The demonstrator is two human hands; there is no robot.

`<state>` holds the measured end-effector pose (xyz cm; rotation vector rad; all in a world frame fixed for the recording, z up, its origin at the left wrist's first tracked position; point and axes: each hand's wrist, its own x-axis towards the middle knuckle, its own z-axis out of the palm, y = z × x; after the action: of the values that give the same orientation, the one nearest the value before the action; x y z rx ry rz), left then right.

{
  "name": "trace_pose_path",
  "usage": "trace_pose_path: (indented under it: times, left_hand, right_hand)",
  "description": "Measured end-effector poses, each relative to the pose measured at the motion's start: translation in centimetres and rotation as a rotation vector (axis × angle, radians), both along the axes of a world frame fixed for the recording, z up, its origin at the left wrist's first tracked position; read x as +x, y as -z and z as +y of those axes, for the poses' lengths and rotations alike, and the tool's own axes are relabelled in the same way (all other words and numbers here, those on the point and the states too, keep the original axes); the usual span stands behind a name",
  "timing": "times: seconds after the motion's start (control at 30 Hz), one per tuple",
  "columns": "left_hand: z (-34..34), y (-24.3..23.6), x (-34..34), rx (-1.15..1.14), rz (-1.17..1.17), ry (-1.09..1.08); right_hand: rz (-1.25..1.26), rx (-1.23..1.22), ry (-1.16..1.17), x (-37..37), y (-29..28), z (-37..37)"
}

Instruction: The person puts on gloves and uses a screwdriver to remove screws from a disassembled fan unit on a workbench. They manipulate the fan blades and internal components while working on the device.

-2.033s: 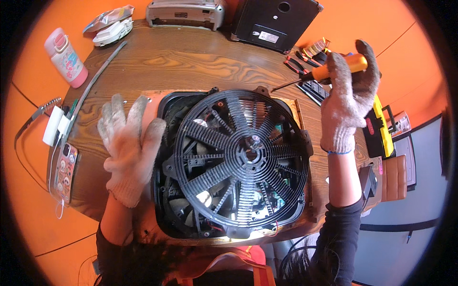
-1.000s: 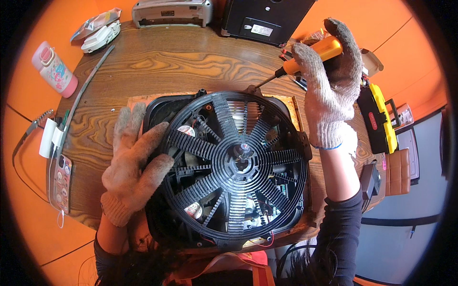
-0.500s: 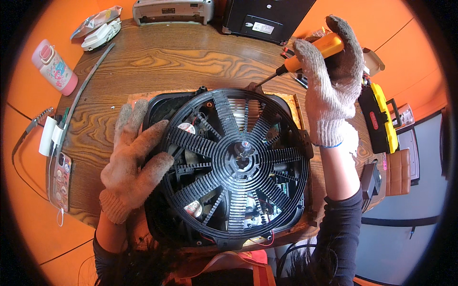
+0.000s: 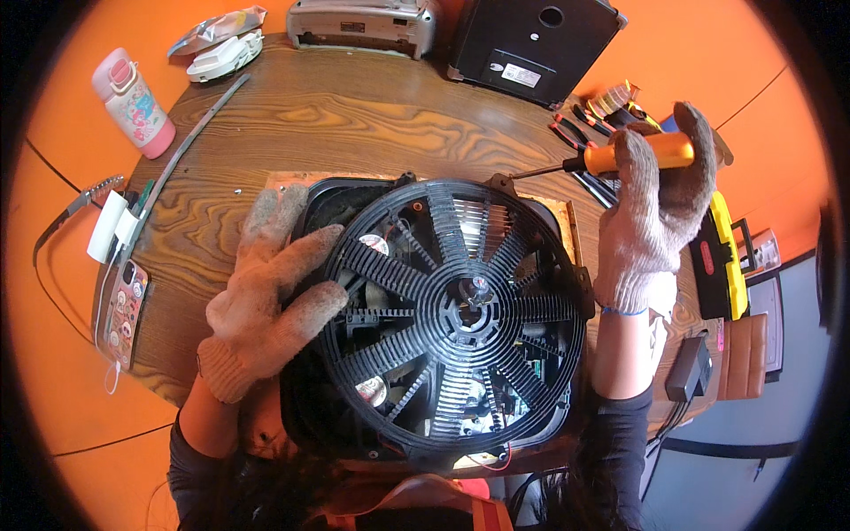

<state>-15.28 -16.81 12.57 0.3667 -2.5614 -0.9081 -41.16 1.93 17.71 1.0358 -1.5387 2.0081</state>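
Note:
A round black fan grille with ribbed spokes and fine rings lies over a dark rounded-square housing. Through its gaps show wires, a circuit board and metal parts. My left hand, in a soiled knit glove, rests with fingers spread across the housing's left edge and the grille's rim. In my gloved right hand is a screwdriver with a yellow-orange handle, held nearly level. Its shaft points left, and the tip is at or just beside a small tab on the grille's far rim; contact is unclear.
Beneath the housing is a wooden board on the wood-grain table. Pliers and a black-and-yellow toolbox sit at right. A black box and a grey device stand behind. A pink bottle and phone are left.
The screwdriver has tipped from a steep slant to nearly level, its handle lowered to the right. The whole view has shifted. My left hand stays on the grille's left side.

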Motion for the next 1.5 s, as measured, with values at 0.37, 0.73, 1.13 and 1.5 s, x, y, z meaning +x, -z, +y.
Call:
trace_pose_path:
  times: [0.37,0.73,1.13,1.5]
  left_hand:
    - [0.8,0.4,0.0,0.297,0.052,-0.032]
    - [2.0,1.6,-1.5,0.778,0.312,0.054]
    - [5.2,-0.9,-2.9,1.073,0.391,0.02]
    - [-0.8,2.6,-0.5,0.812,0.183,0.036]
  right_hand:
    - [0.129,0.015,-0.065,-0.2,0.1,0.8]
    - [0.047,-0.108,0.006,-0.1,-1.8,1.2]
    - [-0.82,-0.447,-0.382,-4.8,2.1,7.1]
    - [-1.148,-0.519,-0.56,-1.2,8.2,8.6]
